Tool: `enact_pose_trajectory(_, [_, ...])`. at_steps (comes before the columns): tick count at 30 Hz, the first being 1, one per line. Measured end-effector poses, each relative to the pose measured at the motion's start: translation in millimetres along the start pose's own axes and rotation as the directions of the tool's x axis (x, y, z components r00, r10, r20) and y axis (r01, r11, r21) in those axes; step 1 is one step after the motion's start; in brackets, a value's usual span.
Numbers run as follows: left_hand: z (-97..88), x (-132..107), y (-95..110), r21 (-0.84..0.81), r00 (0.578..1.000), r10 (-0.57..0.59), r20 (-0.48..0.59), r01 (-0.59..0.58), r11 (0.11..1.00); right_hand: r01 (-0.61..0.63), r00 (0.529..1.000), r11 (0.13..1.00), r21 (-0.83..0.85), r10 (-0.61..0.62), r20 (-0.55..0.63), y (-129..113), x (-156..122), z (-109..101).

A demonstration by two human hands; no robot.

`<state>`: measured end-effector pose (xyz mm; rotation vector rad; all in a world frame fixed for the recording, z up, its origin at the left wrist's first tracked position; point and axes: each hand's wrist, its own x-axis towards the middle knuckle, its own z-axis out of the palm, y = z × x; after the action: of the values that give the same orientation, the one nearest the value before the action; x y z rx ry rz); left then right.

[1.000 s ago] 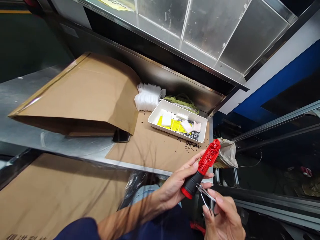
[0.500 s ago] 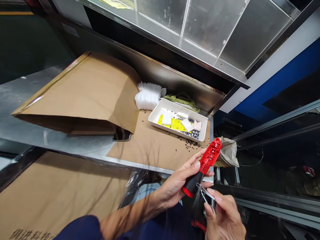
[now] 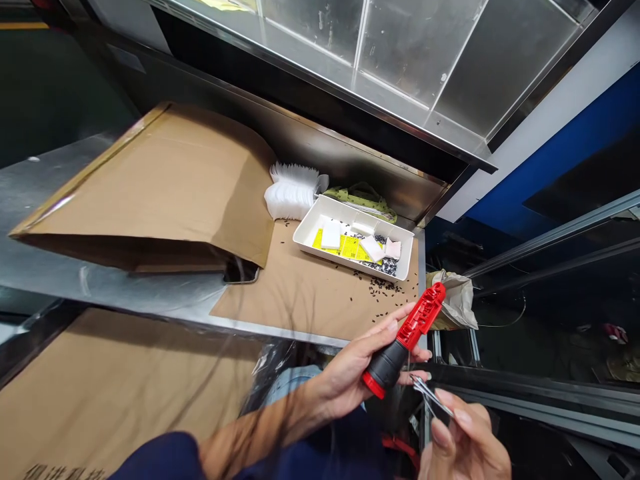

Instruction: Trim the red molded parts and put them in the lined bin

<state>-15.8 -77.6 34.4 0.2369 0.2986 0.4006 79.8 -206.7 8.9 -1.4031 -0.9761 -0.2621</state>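
Observation:
My left hand grips a red-and-black plastic handle-shaped part, its fingers wrapped around the black end and its red ribbed end pointing up to the right. My right hand pinches small metal tweezers, whose tips point toward the black end and stand a little apart from it. A white tray sits beyond both hands on brown cardboard, holding a yellow printed card, white foam pieces, and many small black parts.
Small black parts lie scattered on the cardboard near the tray. A large folded brown cardboard sheet covers the steel table on the left, with a phone partly under it. A crumpled paper bag stands at the table's right edge.
My right hand and the tweezers have moved right and down, away from the black end of the part. The part in my left hand has tilted slightly.

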Motion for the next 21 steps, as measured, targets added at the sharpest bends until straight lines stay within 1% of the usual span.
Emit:
enact_pose_trajectory(3, [-1.8,1,-1,-0.027,1.0,-0.019,0.004,0.019,0.999,0.08,0.985,0.997,0.014,-0.081,0.153,-5,10,6])
enact_pose_trajectory(4, [-2.4,1,-2,-0.031,1.0,-0.019,0.01,0.019,0.999,0.097,0.98,0.995,0.003,-0.096,0.175,-9,14,9])
enact_pose_trajectory(6, [-3.4,2,-3,-0.034,1.0,-0.009,0.023,0.01,0.999,0.117,0.979,0.993,-0.022,-0.112,0.167,-16,21,14])
enact_pose_trajectory(9, [-4.3,3,-5,-0.034,1.0,0.001,0.031,0.0,0.999,0.119,0.988,0.992,-0.032,-0.115,0.104,-23,27,20])
enact_pose_trajectory(16, [0.9,4,-7,-0.007,1.0,0.015,-0.012,-0.015,1.0,0.141,0.983,0.989,-0.037,-0.136,0.12,-22,26,21])
enact_pose_trajectory(21, [2.9,5,-7,0.013,1.0,0.011,-0.013,-0.011,1.0,0.157,0.98,0.984,-0.078,-0.146,0.135,-20,27,18])
